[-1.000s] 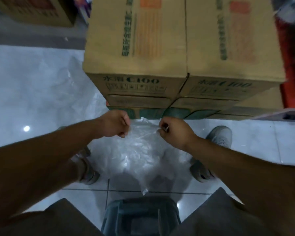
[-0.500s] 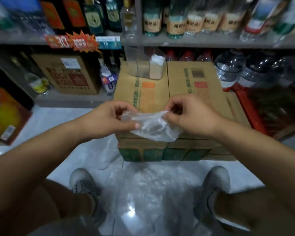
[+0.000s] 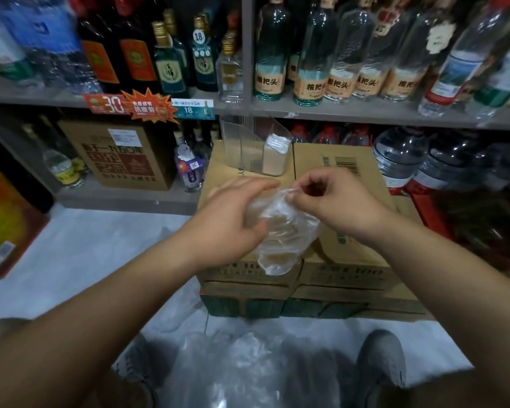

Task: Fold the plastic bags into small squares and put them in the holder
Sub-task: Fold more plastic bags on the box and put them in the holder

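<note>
A clear plastic bag (image 3: 280, 231) hangs between my hands above the stacked cardboard boxes (image 3: 345, 251). My right hand (image 3: 333, 201) pinches its top edge between thumb and fingertips. My left hand (image 3: 233, 219) lies against the bag's left side with fingers stretched out; whether it grips the bag is hidden. A clear plastic holder (image 3: 256, 148) stands at the back of the box top, with white folded bags in its right compartment. A heap of loose clear bags (image 3: 248, 366) lies on the floor between my feet.
Shelves (image 3: 336, 113) of glass bottles run behind the boxes. Large water bottles (image 3: 401, 154) stand at the right, a brown carton (image 3: 124, 154) at the left on the low shelf. My grey shoes (image 3: 380, 357) flank the bag heap on the pale tiled floor.
I lifted the bag from near the floor up over the boxes. My view rose to the shelves. The left hand's fingers have straightened along the bag; the bag hangs longer now.
</note>
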Demonstrator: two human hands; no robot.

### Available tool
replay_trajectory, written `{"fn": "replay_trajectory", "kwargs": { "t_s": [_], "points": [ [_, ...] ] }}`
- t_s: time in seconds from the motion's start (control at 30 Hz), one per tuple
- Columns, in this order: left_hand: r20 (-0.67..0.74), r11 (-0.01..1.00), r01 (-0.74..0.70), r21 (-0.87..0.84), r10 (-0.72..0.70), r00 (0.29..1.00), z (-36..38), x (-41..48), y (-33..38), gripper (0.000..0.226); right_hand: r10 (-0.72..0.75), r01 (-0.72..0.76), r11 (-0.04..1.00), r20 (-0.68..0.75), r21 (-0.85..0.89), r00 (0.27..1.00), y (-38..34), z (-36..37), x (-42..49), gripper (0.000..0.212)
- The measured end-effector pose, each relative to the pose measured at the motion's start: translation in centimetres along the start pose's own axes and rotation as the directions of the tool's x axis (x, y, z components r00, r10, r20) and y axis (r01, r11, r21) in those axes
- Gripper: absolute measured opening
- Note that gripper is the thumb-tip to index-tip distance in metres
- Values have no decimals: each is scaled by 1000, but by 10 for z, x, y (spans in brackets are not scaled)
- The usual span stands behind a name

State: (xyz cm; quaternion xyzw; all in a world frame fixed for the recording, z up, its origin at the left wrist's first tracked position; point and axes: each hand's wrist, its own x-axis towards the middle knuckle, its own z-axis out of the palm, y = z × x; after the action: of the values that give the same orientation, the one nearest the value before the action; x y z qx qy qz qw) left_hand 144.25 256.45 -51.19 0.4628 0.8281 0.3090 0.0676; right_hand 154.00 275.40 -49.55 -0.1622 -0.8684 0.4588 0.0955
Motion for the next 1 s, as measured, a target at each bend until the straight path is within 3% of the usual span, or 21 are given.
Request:
{"fn": "replay_trajectory", "kwargs": {
  "t_s": [0.1, 0.23, 0.37, 0.43, 0.57, 0.67, 0.77, 0.87, 1.0],
  "points": [
    [67, 925, 130, -356, -113, 991, 12, 8, -2, 50, -57, 56, 998, 14, 12, 998, -2, 5, 4, 8],
    [-66, 830, 168, -531, -238, 969, 14, 19, -5, 9, -58, 75, 990, -142, 122, 988, -1, 8, 5, 33],
    [-48, 615, 197, -764, -359, 932, 9, 21, -3, 6, -32, 40, 998, -138, 55, 990, 0, 9, 1, 10],
    [-53, 582, 201, -788, -390, 919, 9, 21, -5, 9, 16, 7, 992, -184, 123, 983, 2, 9, 2, 9],
    [-94, 563, 191, -804, -436, 895, 7, 17, -6, 26, 131, 18, 890, -295, 455, 947, 2, 1, 11, 16],
    [-11, 558, 276, -782, -456, 890, 7, 10, -5, 37, 222, 14, 813, -333, 582, 916, 5, -1, 16, 19],
    [-19, 623, 281, -730, -429, 903, 12, 7, -9, 28, 197, 16, 865, -369, 502, 908, 9, 1, 15, 18],
    [-91, 690, 210, -692, -372, 924, 10, 8, -12, 61, 115, 44, 917, -367, 398, 923, 11, 3, 15, 14],
    [-164, 743, 105, -661, -279, 946, 8, 8, -13, 37, 62, 67, 944, -373, 324, 926, 13, 5, 15, 11]
  ]
}}
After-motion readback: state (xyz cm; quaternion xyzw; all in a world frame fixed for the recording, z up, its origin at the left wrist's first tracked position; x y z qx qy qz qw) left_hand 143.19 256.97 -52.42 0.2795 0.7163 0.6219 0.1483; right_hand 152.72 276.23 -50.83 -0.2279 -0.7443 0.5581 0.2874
